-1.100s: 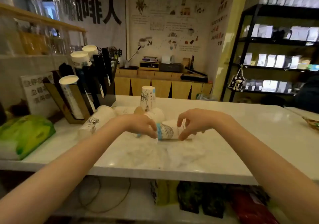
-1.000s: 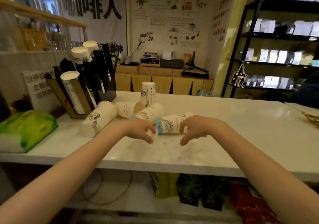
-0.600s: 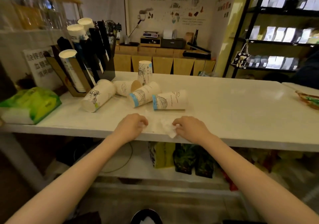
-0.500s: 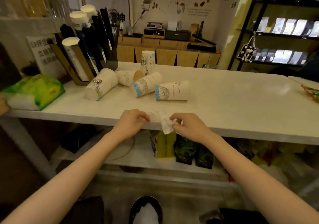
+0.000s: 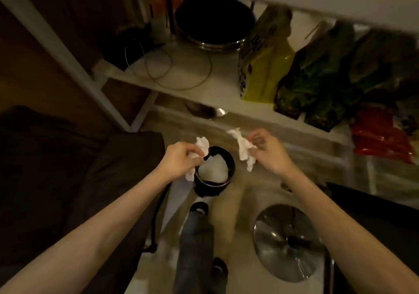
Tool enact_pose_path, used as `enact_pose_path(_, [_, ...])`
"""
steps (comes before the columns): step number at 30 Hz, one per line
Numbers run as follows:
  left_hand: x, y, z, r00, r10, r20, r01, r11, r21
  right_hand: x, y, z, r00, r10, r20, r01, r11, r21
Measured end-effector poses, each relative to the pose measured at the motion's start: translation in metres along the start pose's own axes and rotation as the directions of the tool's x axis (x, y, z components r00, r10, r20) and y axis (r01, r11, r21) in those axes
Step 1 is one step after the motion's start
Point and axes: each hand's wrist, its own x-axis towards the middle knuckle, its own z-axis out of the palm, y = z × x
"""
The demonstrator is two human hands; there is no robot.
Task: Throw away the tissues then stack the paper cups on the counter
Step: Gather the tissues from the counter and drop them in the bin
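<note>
small black bin (image 5: 230, 173) sat on the floor below both hands, white liner or paper visible inside. left hand (image 5: 181, 161) was the nearer: at the bin's left rim, fingers clenched round a crumpled tissue (image 5: 202, 145) overlapping the opening. right hand (image 5: 268, 152) was off to the right of the rim, pinching a second tissue (image 5: 243, 151) that hung long axis downward, outside the opening. judged: left could drop straight down; right needed a short shift leftward first. both forearms extended forward, palms down. cups out of view.
</note>
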Motion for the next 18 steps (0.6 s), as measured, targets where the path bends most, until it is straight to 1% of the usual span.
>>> enact_pose_path(3, [0.026,-0.046,0.034,0.997,-0.064,0.052,0.063,0.998,0.020,0.023,0.055,0.047,0.997,0.067,-0.031,-0.064,0.994,0.089])
enact_pose_path(5, [0.052,-0.075,0.059,0.994,-0.080,0.069,0.078,0.997,0.025,0.045,0.092,0.078,0.993,0.113,-0.040,-0.108,0.989,0.099])
enact_pose_path(10, [0.122,-0.147,0.132,0.976,-0.157,0.149,0.145,0.986,0.086,0.102,0.181,0.158,0.971,0.239,-0.005,-0.236,0.962,0.139])
enact_pose_path(14, [0.165,-0.202,0.191,0.972,-0.193,0.137,0.183,0.980,0.083,0.150,0.241,0.220,0.935,0.347,0.069,-0.353,0.929,0.110])
enact_pose_path(16, [0.185,-0.219,0.219,0.971,-0.198,0.135,0.186,0.978,0.092,0.170,0.265,0.241,0.935,0.334,0.117,-0.342,0.938,0.056])
enact_pose_path(18, [0.202,-0.233,0.243,0.969,-0.200,0.147,0.184,0.976,0.118,0.187,0.285,0.258,0.932,0.322,0.165,-0.333,0.942,0.043])
